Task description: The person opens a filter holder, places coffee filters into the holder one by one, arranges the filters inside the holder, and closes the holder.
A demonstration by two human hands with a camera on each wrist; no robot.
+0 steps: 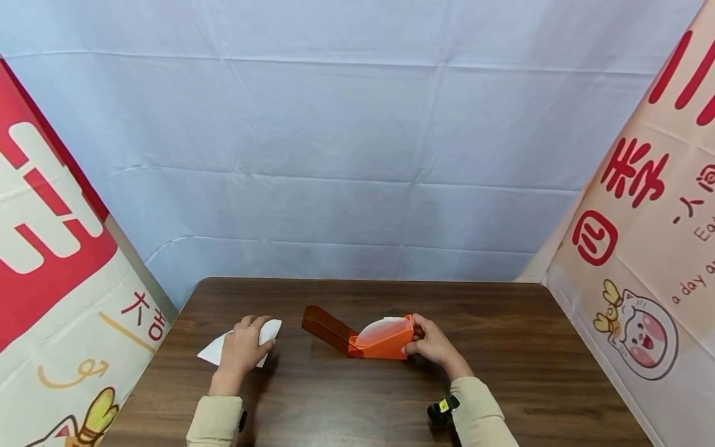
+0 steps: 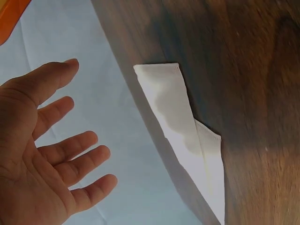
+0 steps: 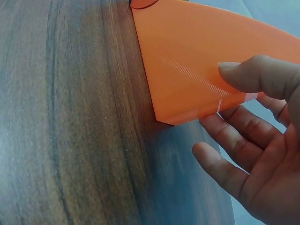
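An orange filter-paper box (image 1: 385,347) stands on the table left of my right hand (image 1: 434,343), its brown see-through lid (image 1: 332,332) swung out to the left. White filter papers (image 1: 382,329) show in its top. My right hand grips the box's right end; in the right wrist view the thumb lies on the orange side (image 3: 187,51) and fingers reach behind the edge. My left hand (image 1: 242,344) hovers over folded white filter paper (image 1: 270,332) on the table's left. In the left wrist view its fingers are spread and relaxed, apart from the white paper (image 2: 173,122).
The brown wooden table (image 1: 313,410) extends around both hands. A pale blue cloth (image 1: 335,155) hangs behind its far edge. Printed banners flank it on the left (image 1: 67,298) and right (image 1: 625,248).
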